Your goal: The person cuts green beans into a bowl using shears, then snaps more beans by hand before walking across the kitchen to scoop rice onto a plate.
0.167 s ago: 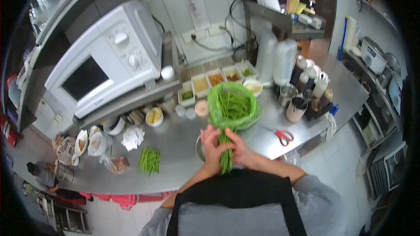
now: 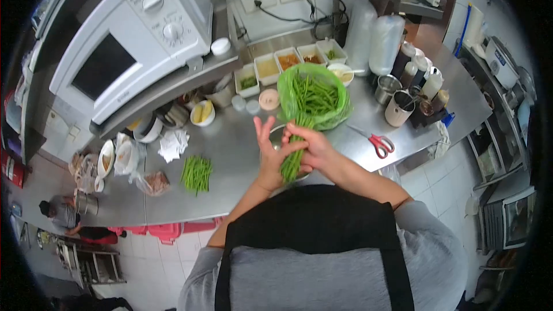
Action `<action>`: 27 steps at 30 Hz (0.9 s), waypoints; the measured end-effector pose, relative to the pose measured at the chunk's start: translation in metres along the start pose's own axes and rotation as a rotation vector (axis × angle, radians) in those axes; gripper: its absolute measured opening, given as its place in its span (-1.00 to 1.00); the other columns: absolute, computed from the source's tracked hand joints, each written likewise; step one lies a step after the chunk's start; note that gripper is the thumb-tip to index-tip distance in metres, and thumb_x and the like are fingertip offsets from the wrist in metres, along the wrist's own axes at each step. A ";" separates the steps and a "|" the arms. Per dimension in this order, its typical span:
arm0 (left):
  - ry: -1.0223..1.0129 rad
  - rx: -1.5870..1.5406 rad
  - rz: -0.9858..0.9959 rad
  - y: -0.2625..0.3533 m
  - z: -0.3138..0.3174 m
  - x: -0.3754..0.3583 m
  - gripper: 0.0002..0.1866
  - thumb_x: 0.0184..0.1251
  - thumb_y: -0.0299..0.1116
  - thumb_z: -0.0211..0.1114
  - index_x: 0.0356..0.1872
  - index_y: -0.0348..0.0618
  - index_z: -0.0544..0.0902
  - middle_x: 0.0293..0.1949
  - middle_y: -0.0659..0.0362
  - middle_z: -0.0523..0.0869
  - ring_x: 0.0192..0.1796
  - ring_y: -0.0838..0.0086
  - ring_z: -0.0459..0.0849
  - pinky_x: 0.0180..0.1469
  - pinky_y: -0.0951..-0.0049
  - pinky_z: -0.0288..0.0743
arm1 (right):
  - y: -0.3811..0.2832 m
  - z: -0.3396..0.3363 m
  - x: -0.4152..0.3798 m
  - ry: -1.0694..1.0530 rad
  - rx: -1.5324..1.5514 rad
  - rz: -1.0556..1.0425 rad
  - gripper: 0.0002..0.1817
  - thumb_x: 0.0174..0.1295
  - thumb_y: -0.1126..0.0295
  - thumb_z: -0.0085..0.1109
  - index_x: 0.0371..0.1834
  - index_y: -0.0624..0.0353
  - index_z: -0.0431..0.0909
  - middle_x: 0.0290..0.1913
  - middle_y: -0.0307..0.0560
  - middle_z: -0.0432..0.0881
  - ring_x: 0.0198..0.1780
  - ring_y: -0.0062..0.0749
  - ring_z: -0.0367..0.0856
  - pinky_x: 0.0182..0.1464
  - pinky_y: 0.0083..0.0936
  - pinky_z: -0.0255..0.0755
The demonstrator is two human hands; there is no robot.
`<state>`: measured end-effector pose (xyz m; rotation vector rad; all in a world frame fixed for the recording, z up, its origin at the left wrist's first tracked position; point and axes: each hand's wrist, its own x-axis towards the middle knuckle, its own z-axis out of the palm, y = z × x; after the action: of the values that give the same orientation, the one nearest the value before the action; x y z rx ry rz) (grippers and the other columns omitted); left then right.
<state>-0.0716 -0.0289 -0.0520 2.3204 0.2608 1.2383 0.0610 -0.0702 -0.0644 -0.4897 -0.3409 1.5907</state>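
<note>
Your bundle of green beans (image 2: 295, 155) sits over the near centre of the steel counter (image 2: 230, 161), its tops inside the green plastic bag (image 2: 314, 98) just beyond your hands. Your right hand (image 2: 314, 150) is closed around the stems. Your left hand (image 2: 269, 152) touches the bundle from the left with its fingers (image 2: 262, 126) spread and raised; a moment ago both hands were clasped together around the stems, so the left one has since loosened. The view has also shifted: hands and bag now appear higher in the picture.

A metal bowl (image 2: 276, 138) shows partly beneath your hands. Left of them lies a loose pile of cut beans (image 2: 196, 173). To the right, red-handled scissors (image 2: 378, 143) lie on the counter. Far left stands the white microwave (image 2: 127, 40), with a row of small containers (image 2: 288, 63) behind the bag.
</note>
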 end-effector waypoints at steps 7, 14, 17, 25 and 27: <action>-0.106 -1.159 -0.712 -0.018 -0.056 -0.023 0.19 -0.26 -0.46 0.49 0.44 0.15 -0.12 0.43 -0.01 -0.07 0.48 0.19 -0.14 0.39 0.11 -0.13 | 0.028 0.016 0.004 0.037 -0.431 -0.169 -0.83 0.11 0.47 0.25 -0.35 0.09 0.41 -0.48 -0.29 0.47 -0.43 -0.58 0.47 -0.38 -0.64 0.35; -0.334 -0.894 -0.957 0.000 -0.030 -0.028 -0.14 -0.12 -0.66 0.36 0.30 -0.16 0.15 0.05 0.09 0.45 0.08 0.39 0.48 0.04 0.38 0.45 | 0.048 0.002 0.002 0.132 -1.433 -0.564 -0.74 0.11 0.31 0.24 -0.23 0.22 0.47 -0.40 -0.09 0.50 -0.31 -0.33 0.48 -0.19 -0.41 0.39; -0.478 -0.821 -1.141 -0.011 -0.024 -0.043 -0.42 0.01 -0.61 0.31 0.12 -0.23 0.31 -0.23 0.15 0.55 -0.27 0.45 0.59 -0.24 0.44 0.51 | 0.052 -0.008 0.002 0.181 -1.749 -0.809 -0.63 0.09 0.23 0.24 -0.16 0.28 0.48 -0.32 0.03 0.49 -0.15 -0.17 0.48 -0.07 -0.33 0.37; -0.189 -1.116 -1.205 -0.014 -0.047 -0.053 -0.69 0.28 -0.41 0.19 0.01 -0.18 0.39 -0.38 0.23 0.49 -0.50 0.56 0.46 -0.48 0.55 0.36 | -0.057 -0.129 -0.085 0.628 -1.803 -0.588 -0.78 0.13 0.51 0.02 -0.15 0.23 0.54 -0.16 0.10 0.55 -0.07 -0.09 0.52 -0.09 -0.34 0.42; -0.167 -1.133 -1.203 -0.017 -0.053 -0.057 -0.69 0.32 -0.36 0.16 0.03 -0.18 0.37 -0.38 0.22 0.47 -0.52 0.56 0.41 -0.50 0.56 0.31 | -0.081 -0.172 -0.122 0.895 -2.178 -0.402 -0.76 0.04 0.49 0.07 -0.19 0.23 0.55 -0.18 0.13 0.51 -0.05 0.03 0.49 -0.04 -0.22 0.39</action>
<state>-0.1471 -0.0190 -0.0772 0.9123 0.5752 0.3365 0.2221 -0.1971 -0.1596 -2.3787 -1.2577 -0.1330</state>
